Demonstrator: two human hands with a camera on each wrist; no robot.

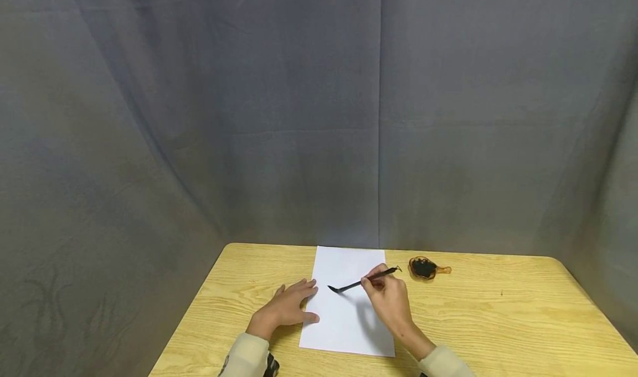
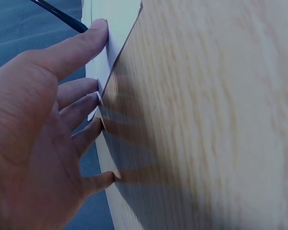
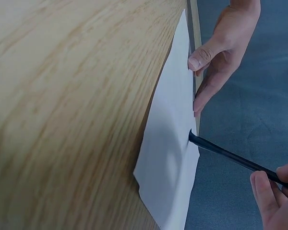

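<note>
Brush (image 1: 351,286): black, slender, straight-handled, with a dark pointed tip that bends aside and a thin loop at the upper end. Held slanting over the white paper (image 1: 344,327), tip toward the sheet's left side; whether the tip touches is hard to make out.

Paper: one plain rectangular sheet, lying lengthwise away from the person, a soft grey shadow across its right part. In the right wrist view its near end is cut off by the lower edge.

Right hand (image 1: 391,302): thumb and fingers pinch the brush handle; in the right wrist view the hand and the handle's upper end run out of frame.

Left hand (image 1: 286,306): fingers extended and spread, thumb and some fingertips on the sheet's left margin. In the left wrist view its thumb hides the brush tip, leaving a length of handle visible.

Dish (image 1: 423,268): small, amber-brown, short handle pointing right, black inside; contents too small to identify. Stands right of the paper, apart from it.

Table (image 1: 498,310): pale wood grain, near edge out of frame.

Curtain (image 1: 299,117): grey, creased, behind.
</note>
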